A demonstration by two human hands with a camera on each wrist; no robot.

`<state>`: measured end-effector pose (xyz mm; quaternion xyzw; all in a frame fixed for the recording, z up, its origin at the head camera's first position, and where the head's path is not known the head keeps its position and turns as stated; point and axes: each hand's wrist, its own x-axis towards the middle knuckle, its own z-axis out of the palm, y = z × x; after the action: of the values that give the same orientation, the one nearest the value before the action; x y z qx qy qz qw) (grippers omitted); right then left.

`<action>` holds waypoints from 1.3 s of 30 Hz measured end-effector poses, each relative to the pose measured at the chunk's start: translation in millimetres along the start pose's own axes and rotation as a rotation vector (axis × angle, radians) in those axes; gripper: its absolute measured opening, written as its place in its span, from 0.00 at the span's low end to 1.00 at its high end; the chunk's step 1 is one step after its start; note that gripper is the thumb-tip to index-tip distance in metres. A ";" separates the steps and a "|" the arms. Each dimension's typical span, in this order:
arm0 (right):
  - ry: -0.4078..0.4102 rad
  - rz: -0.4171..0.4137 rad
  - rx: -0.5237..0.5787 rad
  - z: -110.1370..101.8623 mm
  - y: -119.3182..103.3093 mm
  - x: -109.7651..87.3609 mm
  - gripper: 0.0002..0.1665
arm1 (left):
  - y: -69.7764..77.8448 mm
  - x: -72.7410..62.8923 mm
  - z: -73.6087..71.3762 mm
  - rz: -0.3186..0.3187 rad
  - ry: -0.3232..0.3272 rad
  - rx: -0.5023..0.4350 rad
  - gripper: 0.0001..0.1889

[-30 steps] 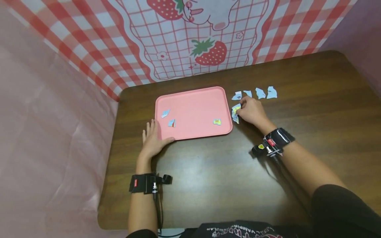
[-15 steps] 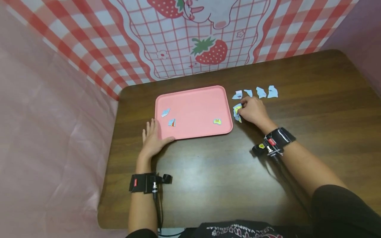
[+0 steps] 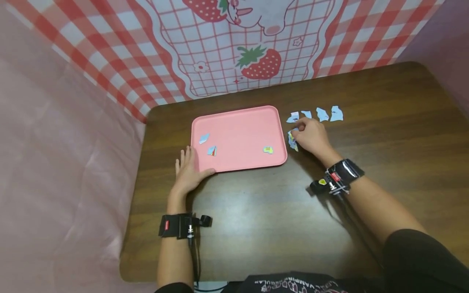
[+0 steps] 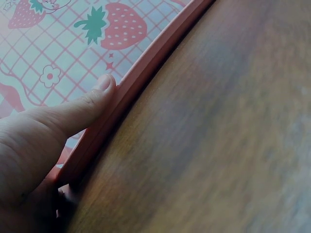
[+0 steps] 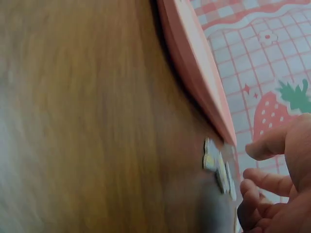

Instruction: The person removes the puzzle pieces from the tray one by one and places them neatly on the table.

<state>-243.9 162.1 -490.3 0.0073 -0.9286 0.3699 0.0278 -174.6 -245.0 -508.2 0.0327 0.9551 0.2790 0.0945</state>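
Observation:
My left hand [image 3: 188, 173] rests at the near left corner of a pink tray [image 3: 238, 130], fingers along its left side. In the left wrist view the thumb [image 4: 99, 90] lies on the tray's rim. My right hand [image 3: 313, 136] is just right of the tray, its fingertips over a small group of irregular light-blue and yellow pieces [image 3: 293, 145]. In the right wrist view a gap shows between thumb and fingers, with those pieces [image 5: 210, 156] beside them on the table. The hand partly hides the pieces in the head view.
Inside the tray lie two blue pieces [image 3: 204, 138] at left and one yellow piece [image 3: 268, 150] at right. Several more light-blue pieces [image 3: 322, 114] form a row behind my right hand. A strawberry-print cloth [image 3: 264, 65] hangs behind the wooden table [image 3: 238, 228].
My right fingers have shifted slightly over the group of pieces, covering more of the yellow, and the group sits a touch further right. My left hand and the tray have stayed put.

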 end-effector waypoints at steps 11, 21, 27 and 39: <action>-0.162 -0.253 -0.201 30.5 -37.8 -22.6 0.16 | -2.6 0.0 0.9 -0.012 -0.004 -0.005 0.64; -0.197 -0.355 -0.318 40.7 -38.4 -25.2 0.12 | -1.4 1.9 2.4 -0.005 -0.001 -0.010 0.65; -0.207 -0.330 -0.283 41.9 -41.2 -27.0 0.12 | -0.4 1.5 1.9 -0.006 -0.009 -0.002 0.64; -0.154 -0.407 -0.216 46.0 -36.6 -31.6 0.08 | -0.8 1.0 3.6 -0.006 -0.011 -0.007 0.65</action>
<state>-213.3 103.7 -500.3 0.2193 -0.9415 0.2538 0.0317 -174.9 -243.6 -511.7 0.0312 0.9536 0.2819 0.1007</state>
